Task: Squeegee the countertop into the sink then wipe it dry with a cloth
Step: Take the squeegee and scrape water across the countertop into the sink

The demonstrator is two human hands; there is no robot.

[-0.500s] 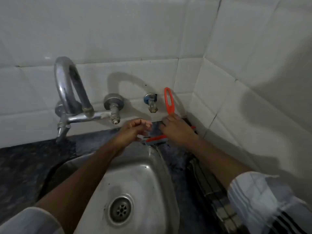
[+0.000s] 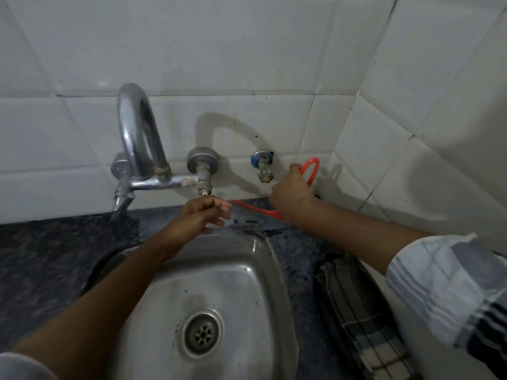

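Squeegee (image 2: 309, 171), orange with looped handle, gripped by right hand (image 2: 291, 192); left hand (image 2: 204, 215) loosely curled, empty.

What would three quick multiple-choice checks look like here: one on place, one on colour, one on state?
1. Where does the checked cloth lie?
A. right of the sink
B. in the basin
C. over the faucet

2. What colour is the squeegee?
A. blue
B. orange-red
C. green

3. What is the right hand doing?
A. resting flat on the cloth
B. turning a tap
C. gripping the squeegee handle

Key: 1 A, it lies folded on the countertop beside the rim; 2 B, loop and blade are orange-red; 3 C, fingers close around the loop while the left hand holds nothing.
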